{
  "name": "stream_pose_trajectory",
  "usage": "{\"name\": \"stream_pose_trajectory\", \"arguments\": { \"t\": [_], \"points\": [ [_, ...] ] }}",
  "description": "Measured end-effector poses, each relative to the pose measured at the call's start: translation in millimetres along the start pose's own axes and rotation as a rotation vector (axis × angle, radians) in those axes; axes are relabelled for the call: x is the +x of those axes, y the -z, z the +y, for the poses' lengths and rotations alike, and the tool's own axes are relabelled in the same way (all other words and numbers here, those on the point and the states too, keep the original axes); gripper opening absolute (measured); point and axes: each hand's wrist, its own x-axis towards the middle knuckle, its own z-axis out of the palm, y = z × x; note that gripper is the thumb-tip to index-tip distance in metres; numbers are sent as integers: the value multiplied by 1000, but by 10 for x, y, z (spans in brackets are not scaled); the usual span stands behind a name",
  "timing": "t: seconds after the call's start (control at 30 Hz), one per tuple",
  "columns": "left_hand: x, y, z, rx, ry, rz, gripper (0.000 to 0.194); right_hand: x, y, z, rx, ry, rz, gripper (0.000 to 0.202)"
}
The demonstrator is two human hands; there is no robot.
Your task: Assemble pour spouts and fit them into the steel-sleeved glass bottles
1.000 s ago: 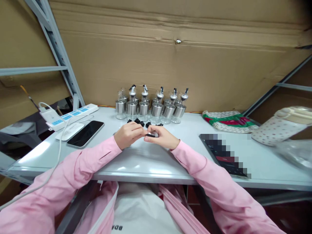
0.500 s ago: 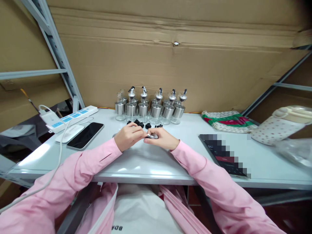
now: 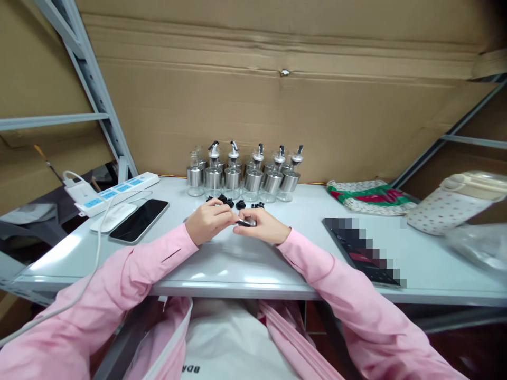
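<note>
Over the middle of the table, my right hand [image 3: 264, 226] is closed around a small silver pour-spout cap [image 3: 249, 222], with a dark side turned up. My left hand [image 3: 210, 220] is pinched at the cap's left end, fingertips close to those of the right hand. What lies between the left fingertips is too small to make out. Just beyond my hands lie black stoppers [image 3: 241, 204], partly hidden by the left hand, and tiny black pieces [image 3: 258, 205]. Behind them stand several glass oil bottles [image 3: 253, 181] with steel bands, some topped with silver spouts and black levers.
On the left lie a phone [image 3: 139, 220], a white pad [image 3: 114, 217] and a power strip [image 3: 119, 193] with a cable crossing my left sleeve. To the right are a dark packet [image 3: 356, 253], a patterned cloth [image 3: 370, 197] and a dotted tumbler [image 3: 446, 206]. Cardboard [image 3: 277, 116] closes the back.
The silver cap has turned slightly between my fingers, so that more of its dark side shows. Both hands stay almost in the same place.
</note>
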Motion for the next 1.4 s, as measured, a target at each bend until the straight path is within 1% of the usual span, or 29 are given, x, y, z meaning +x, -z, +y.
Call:
{"name": "stream_pose_trajectory", "arguments": {
  "t": [0.13,0.27,0.43,0.67,0.87,1.0,1.1,1.3,1.4],
  "points": [
    [-13,-18,-9,6,2,-10,16,0,1,-11,19,-41,16,33],
    [-10,-20,-5,-12,16,-8,15,-6,10,-27,15,-25,1,32],
    [6,-4,7,-12,0,-2,17,-12,15,-44,9,-9,-6,32],
    [6,-1,20,4,-2,-5,19,-15,10,-44,79,-59,-27,32],
    [-11,-24,20,-11,-17,-17,18,-6,1,-19,-2,2,-38,30],
    [-10,-27,24,-28,9,7,16,-11,3,-20,18,16,-12,31],
    [-8,-23,22,-12,-3,22,16,-16,5,-29,26,20,3,30],
    [-10,-19,14,-4,3,21,13,-16,-1,-29,32,26,16,29],
    [-10,-18,13,2,18,1,16,-17,1,-27,21,24,14,30]
  ]
}}
